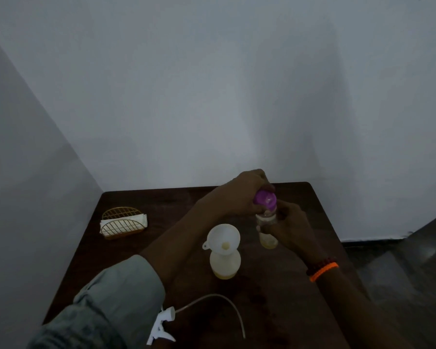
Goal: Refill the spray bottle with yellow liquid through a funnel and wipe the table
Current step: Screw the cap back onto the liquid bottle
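Head view. The left hand point(247, 192) reached across from the near left, its fingers curled down around the purple cap point(265, 198) of a small clear bottle point(267, 230); the right hand point(291, 227) wrapped the bottle's body from the right, fingers pressed together against it. A shallow layer of yellow liquid point(269, 244) showed at the bottle's base. Whether the cap was being loosened or tightened could not be told; since the spray bottle point(224, 263) held only a thin yellow layer at its bottom, the step was judged to be uncapping the supply bottle before pouring. The spray bottle stood just left of the clear bottle, apart from it, with a white funnel point(222, 238) seated in its neck. Its trigger head point(161, 323), with the dip tube point(219, 298) curving away to the right, lay on the near part of the table point(287, 311), partly under the left sleeve point(106, 298). The next move would call for lifting the cap clear, then tilting the clear bottle over the funnel's bowl while keeping the funnel upright. A gold wire holder point(122, 222) with white napkins point(139, 219) stood at the far left, well apart, likely to serve for wiping. The table was dark brown wood, set into a corner of plain pale walls point(212, 84); a grey floor point(413, 260) showed at right; the light was dim
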